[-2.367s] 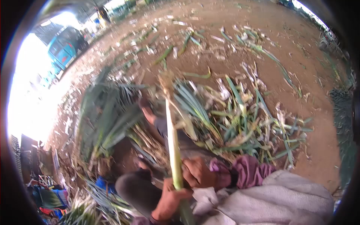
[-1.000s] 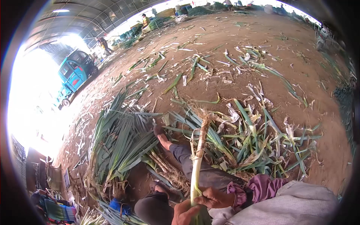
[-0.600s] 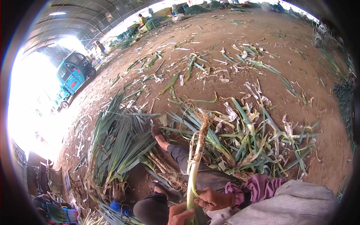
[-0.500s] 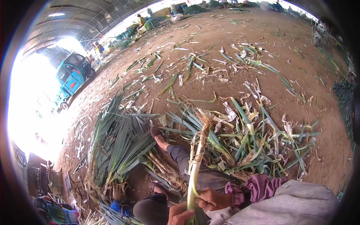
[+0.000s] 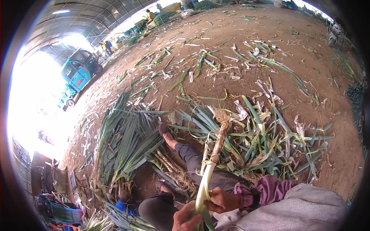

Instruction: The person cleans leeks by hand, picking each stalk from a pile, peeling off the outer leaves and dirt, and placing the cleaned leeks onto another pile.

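Observation:
A leek (image 5: 205, 181) stands slanted in front of me, its brown roots up and to the right. Its lower shank is bare and white, while the upper part keeps a brown, dirty skin, and a loose strip of peel hangs along its left side. Low on the stalk, my left hand (image 5: 187, 217) is closed around it. Just above, my right hand (image 5: 222, 200), in a purple cuff, is closed with fingers pinched against the leek and a strip of green leaf. The leaf end runs down between the hands and out of view.
A heap of unpeeled leeks (image 5: 127, 142) lies left of my legs, with more by my shin (image 5: 169, 165). Leaf scraps (image 5: 262, 142) pile up on the right. A blue three-wheeled vehicle (image 5: 77, 73) stands far left; a person (image 5: 150, 17) sits at the back.
The root end of the leek has tipped a little to the right. Both hands remain low on the stalk, still closed. The whole view has shifted slightly.

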### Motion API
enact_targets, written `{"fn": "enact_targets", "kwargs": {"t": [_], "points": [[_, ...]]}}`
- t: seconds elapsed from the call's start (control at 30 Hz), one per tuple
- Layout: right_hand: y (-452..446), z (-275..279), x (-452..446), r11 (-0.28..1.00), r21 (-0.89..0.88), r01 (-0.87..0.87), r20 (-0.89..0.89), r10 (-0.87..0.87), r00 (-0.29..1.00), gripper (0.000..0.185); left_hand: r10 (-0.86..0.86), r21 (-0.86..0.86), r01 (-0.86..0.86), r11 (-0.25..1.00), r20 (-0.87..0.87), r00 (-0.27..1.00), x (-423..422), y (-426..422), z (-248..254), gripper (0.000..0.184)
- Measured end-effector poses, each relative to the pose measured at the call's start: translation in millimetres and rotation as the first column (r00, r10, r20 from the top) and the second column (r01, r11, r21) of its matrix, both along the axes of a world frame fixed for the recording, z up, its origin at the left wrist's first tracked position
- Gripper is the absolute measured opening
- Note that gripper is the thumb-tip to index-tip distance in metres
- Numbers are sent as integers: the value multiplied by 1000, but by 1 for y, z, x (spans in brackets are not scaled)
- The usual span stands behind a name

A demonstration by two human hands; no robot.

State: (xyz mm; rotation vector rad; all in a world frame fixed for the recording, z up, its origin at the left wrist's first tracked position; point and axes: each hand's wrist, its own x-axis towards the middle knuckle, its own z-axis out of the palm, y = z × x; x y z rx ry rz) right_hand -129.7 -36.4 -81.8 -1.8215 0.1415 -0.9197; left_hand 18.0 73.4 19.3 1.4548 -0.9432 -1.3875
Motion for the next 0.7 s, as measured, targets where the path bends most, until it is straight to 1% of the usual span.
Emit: {"fn": "enact_targets", "kwargs": {"t": [0.03, 0.1, 0.17, 0.2, 0.23, 0.27, 0.3, 0.33, 0.37, 0.4, 0.47, 0.5, 0.53, 0.57, 0.6, 0.63, 0.67, 0.7], "points": [[0, 2, 0, 1000, 7, 3, 21, -3, 1000, 22, 26, -2, -26, 1000, 6, 1000, -1, 3, 0, 37], [-10, -2, -7, 956, -248, 154, 63, -142, 988, 21, 71, -12, -70, 997, 17, 997, -3, 8, 1, 38], [-26, -17, -16, 926, -270, 265, 11, -272, 962, 20, 31, -6, -32, 999, -21, 999, -1, 9, 19, 39], [-39, -19, -27, 900, -327, 288, -58, -324, 944, 19, 17, -4, -18, 1000, -39, 999, -1, 11, 28, 39], [-54, -13, -38, 873, -381, 305, -122, -375, 919, 18, 2, 10, -2, 1000, 39, 999, -3, 10, 35, 34], [-75, -33, -50, 916, -329, 231, -164, -296, 941, 19, -34, 52, 31, 998, 71, 997, -3, 11, 40, 30], [-94, -42, -65, 850, -488, 196, -201, -329, 923, 18, -70, 97, 60, 993, 103, 992, -3, 13, 44, 27], [-114, -50, -80, 759, -632, 155, -217, -365, 905, 18, -104, 141, 85, 986, 134, 985, -2, 15, 47, 23], [-137, -52, -102, 552, -825, 119, -224, -513, 829, 16, -121, 115, 103, 988, 161, 980, -3, 15, 49, 19], [-159, -52, -123, 301, -952, 50, -163, -639, 751, 14, -123, 108, 104, 989, 190, 974, -2, 17, 51, 19], [-205, -64, -172, 20, -995, -100, -70, -851, 521, 10, -121, 103, 99, 990, 244, 962, 3, 26, 54, 19], [-222, -34, -189, 279, -960, 37, -213, -807, 551, 10, -149, 75, 130, 989, 378, 914, 10, 37, 41, 19], [-233, -24, -205, 464, -844, 267, -303, -825, 477, 11, -173, 125, 139, 982, 318, 932, 7, 39, 43, 20], [-246, -14, -218, 59, -998, 20, -42, -872, 487, 11, -199, 173, 159, 972, 251, 947, 2, 36, 48, 20], [-259, -15, -229, 44, -999, 27, -26, -883, 468, 10, -231, 220, 190, 957, 177, 957, -4, 31, 52, 21], [-267, -20, -240, 35, -999, 27, -20, -896, 445, 9, -230, 233, 189, 954, 160, 960, -8, 28, 55, 25], [-271, -25, -250, 17, -1000, 3, -14, -925, 380, 8, -209, 164, 178, 970, 199, 957, -6, 33, 46, 28], [-279, -30, -260, -1, -1000, 14, 6, -942, 335, 8, -266, 53, 265, 963, 369, 891, 2, 40, 38, 28]]}}
